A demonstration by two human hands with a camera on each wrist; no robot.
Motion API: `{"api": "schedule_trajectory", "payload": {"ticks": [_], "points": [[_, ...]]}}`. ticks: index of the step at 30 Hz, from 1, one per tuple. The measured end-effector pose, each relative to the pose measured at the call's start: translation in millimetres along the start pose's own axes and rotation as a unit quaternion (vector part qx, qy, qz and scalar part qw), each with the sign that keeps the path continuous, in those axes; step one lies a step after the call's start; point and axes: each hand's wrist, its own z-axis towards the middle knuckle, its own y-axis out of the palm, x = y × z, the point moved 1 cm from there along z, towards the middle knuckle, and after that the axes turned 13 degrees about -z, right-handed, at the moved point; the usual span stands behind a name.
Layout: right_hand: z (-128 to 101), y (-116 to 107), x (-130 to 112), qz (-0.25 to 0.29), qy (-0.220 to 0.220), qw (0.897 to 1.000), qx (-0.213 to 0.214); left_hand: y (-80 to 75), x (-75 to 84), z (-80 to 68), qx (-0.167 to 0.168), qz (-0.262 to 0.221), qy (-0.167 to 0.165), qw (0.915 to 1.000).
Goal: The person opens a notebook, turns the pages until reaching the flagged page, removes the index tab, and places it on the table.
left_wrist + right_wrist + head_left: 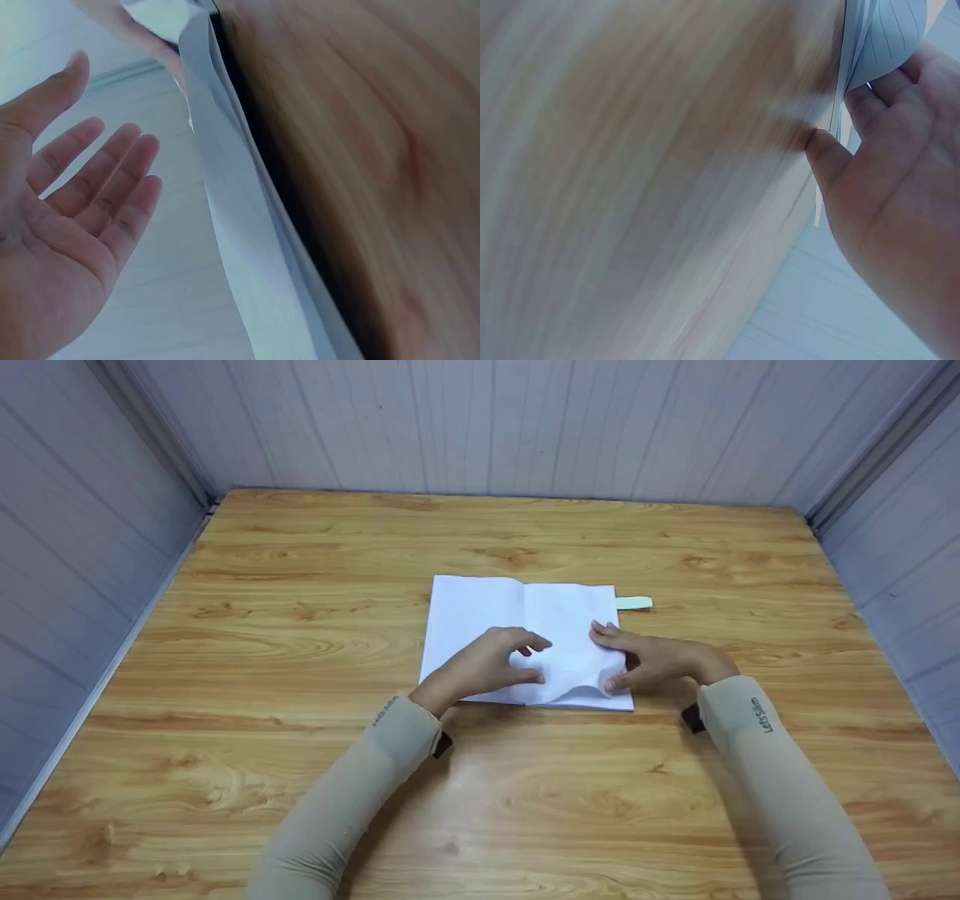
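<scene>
An open notebook (480, 600) with faintly lined white pages lies on the wooden table. At its right side, my right hand (660, 656) holds the right-hand page (570, 622) between fingers and thumb. The page's lower part buckles up beside the thumb, and in the right wrist view the curled page (892, 45) bends over by the fingers. My left hand (495, 664) hovers above the middle of the notebook, holding nothing. The left wrist view shows its palm (60, 262) with fingers loosely bent, apart from the paper edge (225, 180).
A pale green strip (634, 603) sticks out from the notebook's upper right edge. The wooden table (262, 630) reaches to light panelled walls (487, 427) at the back and both sides. Dark wrist bands show below both sleeves (352, 795).
</scene>
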Motion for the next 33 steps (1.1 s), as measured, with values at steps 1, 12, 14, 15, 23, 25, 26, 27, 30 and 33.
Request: {"api": "schedule_trajectory", "payload": {"ticks": [1,12,14,15,23,25,26,27,30,33], "points": [[0.0,-0.1,-0.1,0.0,0.001,1.0,-0.001,2.9,1.7,2.2,-0.001,0.0,-0.001,1.0],[0.2,0.6,0.1,-0.003,0.001,1.0,0.0,26.7,12.5,21.5,-0.033,0.017,-0.025,0.999],[0.6,0.7,-0.3,-0.001,0.001,1.0,0.0,29.9,12.5,23.6,-0.036,0.02,-0.027,0.9988],[0.6,0.7,-0.6,-0.001,0.001,1.0,0.0,31.5,12.3,24.5,-0.038,0.022,-0.028,0.9987],[1.2,0.2,-0.1,-0.007,-0.025,1.0,0.009,40.5,11.9,30.7,-0.036,0.036,-0.027,0.9983],[1.1,0.1,-0.1,-0.005,-0.035,0.999,0.011,42.1,12.1,32.3,-0.037,0.042,-0.027,0.9981],[1.1,0.1,0.0,-0.004,-0.035,0.999,0.01,42.8,12.2,33.0,-0.037,0.044,-0.027,0.998],[1.1,0.0,0.0,-0.002,-0.035,0.999,0.009,43.3,12.2,33.8,-0.037,0.045,-0.026,0.998],[1.1,0.0,-0.2,0.0,-0.035,0.999,0.008,44.7,12.3,35.7,-0.039,0.04,-0.026,0.9981],[0.7,-0.2,-0.6,0.0,-0.035,0.999,0.007,45.9,12.7,36.7,-0.041,0.031,-0.03,0.9982]]}}
